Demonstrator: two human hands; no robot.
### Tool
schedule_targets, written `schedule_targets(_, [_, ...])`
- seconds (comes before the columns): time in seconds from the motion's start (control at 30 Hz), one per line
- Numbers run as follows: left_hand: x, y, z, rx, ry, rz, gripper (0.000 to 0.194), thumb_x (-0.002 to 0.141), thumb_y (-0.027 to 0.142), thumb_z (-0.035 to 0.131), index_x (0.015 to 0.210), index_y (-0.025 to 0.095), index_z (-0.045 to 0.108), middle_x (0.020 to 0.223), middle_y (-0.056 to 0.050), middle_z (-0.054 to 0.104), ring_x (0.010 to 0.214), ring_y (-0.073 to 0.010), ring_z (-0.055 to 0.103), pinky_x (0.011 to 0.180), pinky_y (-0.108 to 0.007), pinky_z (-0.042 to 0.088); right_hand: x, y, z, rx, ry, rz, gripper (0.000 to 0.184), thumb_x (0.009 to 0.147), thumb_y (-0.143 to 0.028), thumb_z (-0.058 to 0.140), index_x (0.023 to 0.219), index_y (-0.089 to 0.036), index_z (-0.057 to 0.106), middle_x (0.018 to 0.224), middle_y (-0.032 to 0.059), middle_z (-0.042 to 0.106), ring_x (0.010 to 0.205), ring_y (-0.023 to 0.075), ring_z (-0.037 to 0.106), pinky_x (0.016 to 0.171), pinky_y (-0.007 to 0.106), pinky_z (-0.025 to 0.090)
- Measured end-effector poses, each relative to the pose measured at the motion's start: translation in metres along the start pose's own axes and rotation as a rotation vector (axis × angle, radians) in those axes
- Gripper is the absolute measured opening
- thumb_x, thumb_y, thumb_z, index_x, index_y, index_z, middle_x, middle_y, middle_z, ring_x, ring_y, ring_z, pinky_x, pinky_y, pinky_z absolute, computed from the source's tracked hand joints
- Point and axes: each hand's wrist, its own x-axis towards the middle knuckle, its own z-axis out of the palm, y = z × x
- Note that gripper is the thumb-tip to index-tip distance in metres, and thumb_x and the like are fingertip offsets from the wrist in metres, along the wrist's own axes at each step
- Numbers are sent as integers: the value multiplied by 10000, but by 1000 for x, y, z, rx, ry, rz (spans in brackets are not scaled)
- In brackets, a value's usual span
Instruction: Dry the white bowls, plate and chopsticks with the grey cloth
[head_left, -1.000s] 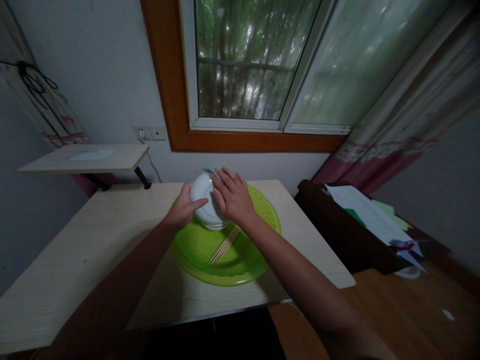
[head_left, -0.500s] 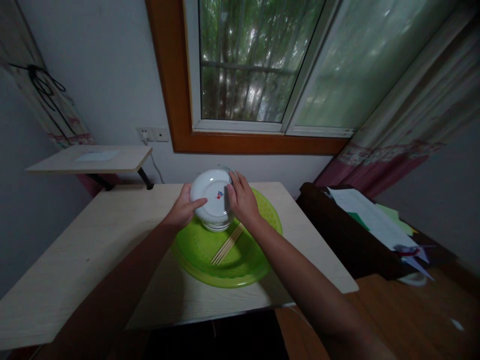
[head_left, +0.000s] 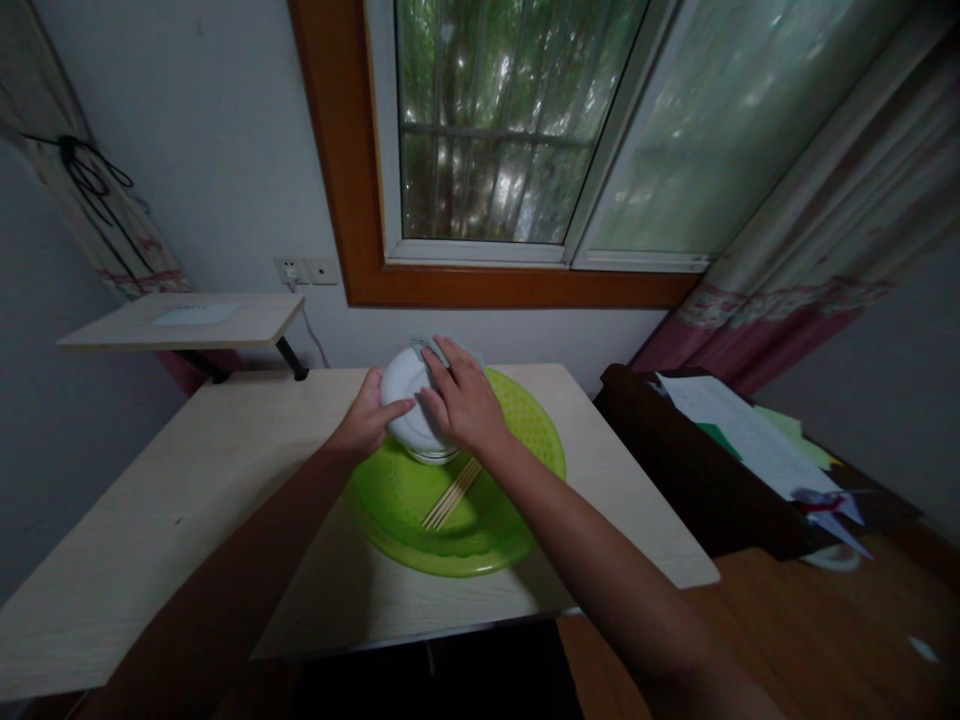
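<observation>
A white plate is tilted up in my left hand, whose thumb lies over its near face and whose fingers are behind the rim. My right hand presses a thin grey-green cloth against the plate's upper right; much of the cloth is hidden under the fingers. Below the plate, part of a stack of white dishes shows inside a round green basin. Several light wooden chopsticks lie together in the basin, under my right wrist.
The basin stands on a pale wooden table. A small raised shelf on black legs is at the back left. A window is behind the table. To the right, a dark cabinet carries papers.
My right hand has moved left and slightly up across the plate with the cloth, covering the small printed mark that showed before. My left hand keeps its hold.
</observation>
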Motion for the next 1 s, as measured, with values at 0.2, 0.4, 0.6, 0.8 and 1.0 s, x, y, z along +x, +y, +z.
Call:
schedule_targets(0.2, [3,0,-1,41,84,47,575,641,251,851,1027,217,426,1014,-14,637,956,-212,632,834,-341,516,-10,20,5,129,127,230,536,1064,-434,312,1565,-252,366,1601,109,410,1480,285,385,1237,569,324])
schedule_targets(0.4, [0,-1,-1,51,37,-2,599,631,249,865,1046,216,434,1019,-9,642,931,-198,633,820,-329,524,-9,13,4,85,144,184,549,1054,-436,343,1570,-249,353,1607,119,395,1492,302,361,1232,589,318])
schedule_targets(0.6, [-3,-2,-2,10,-78,-18,582,675,214,842,1115,213,461,1075,-14,643,937,-173,630,817,-293,511,-1,-9,-1,-23,-10,-68,581,1026,-452,437,1556,-222,371,1643,118,338,1559,298,237,1282,581,214])
schedule_targets(0.8, [-2,2,1,-20,-45,13,558,671,216,849,1070,206,459,1027,-5,641,906,-154,622,795,-271,501,3,-16,-2,-21,-55,-79,573,1030,-454,444,1561,-256,360,1663,82,312,1574,274,203,1291,569,195])
schedule_targets(1.0, [2,0,-2,-21,85,64,562,650,217,860,1024,212,440,1019,-8,660,942,-188,645,830,-317,531,-3,10,1,54,51,113,579,1052,-431,368,1578,-191,343,1657,132,312,1543,286,283,1265,550,279])
